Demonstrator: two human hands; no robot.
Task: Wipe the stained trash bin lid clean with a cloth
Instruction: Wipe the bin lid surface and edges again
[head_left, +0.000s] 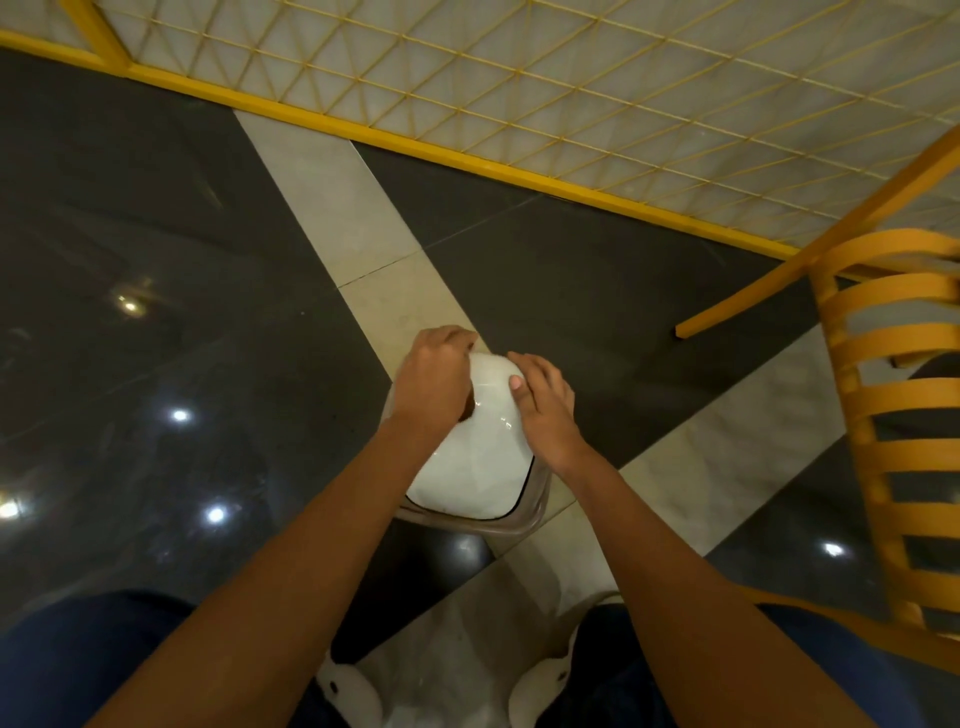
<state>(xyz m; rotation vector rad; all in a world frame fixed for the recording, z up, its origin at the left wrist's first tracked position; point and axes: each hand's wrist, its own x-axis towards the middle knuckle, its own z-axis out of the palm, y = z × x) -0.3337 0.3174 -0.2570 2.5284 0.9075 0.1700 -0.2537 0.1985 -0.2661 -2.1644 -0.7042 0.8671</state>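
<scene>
A small trash bin (470, 522) stands on the floor below me, and its glossy white domed lid (478, 467) faces up. My left hand (434, 379) curls over the lid's far left corner with its fingers bent around the edge. My right hand (545, 405) grips the right edge, its thumb lying on top of the lid. A dark brown patch (467, 409) shows on the lid just beside my left palm. I see no cloth in either hand.
The floor is dark polished tile crossed by cream strips (353, 208). A yellow slatted chair (893, 415) stands close on the right. A yellow mesh barrier (467, 150) runs across the far side. My white shoes (343, 691) sit just below the bin.
</scene>
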